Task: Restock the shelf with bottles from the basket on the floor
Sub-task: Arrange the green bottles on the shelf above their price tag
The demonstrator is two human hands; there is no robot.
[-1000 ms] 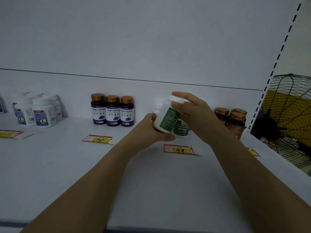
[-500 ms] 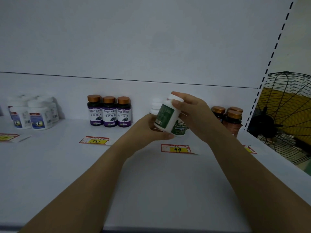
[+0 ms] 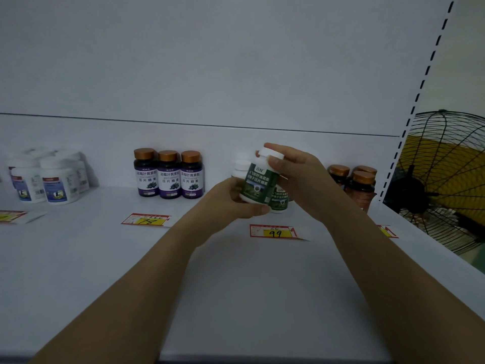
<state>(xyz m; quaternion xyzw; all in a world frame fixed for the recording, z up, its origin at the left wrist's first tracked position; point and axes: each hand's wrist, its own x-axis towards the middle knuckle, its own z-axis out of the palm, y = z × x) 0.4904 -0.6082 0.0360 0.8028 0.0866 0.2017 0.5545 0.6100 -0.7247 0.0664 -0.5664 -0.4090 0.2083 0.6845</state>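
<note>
Head cam, I log: 1 green-label bottle (image 3: 258, 185), tilted, held just above the 99 tag (image 3: 275, 232). L hand (image 3: 226, 204) fingers curled round its base, R hand (image 3: 301, 177) fingers clamped on its top. 3 purple-label bottles (image 3: 169, 177) left of tag, 3 amber bottles (image 3: 363, 182) right of tag.

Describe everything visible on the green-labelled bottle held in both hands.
The green-labelled bottle is a small white plastic bottle. Its white screw cap is on, and a dark green label with white Chinese characters wraps the body. It tilts, cap leaning right, and is held off the shelf, behind the 99 price tag and in front of a matching bottle. The left hand holds its lower body, and the right hand curls its fingers round the cap.
</note>
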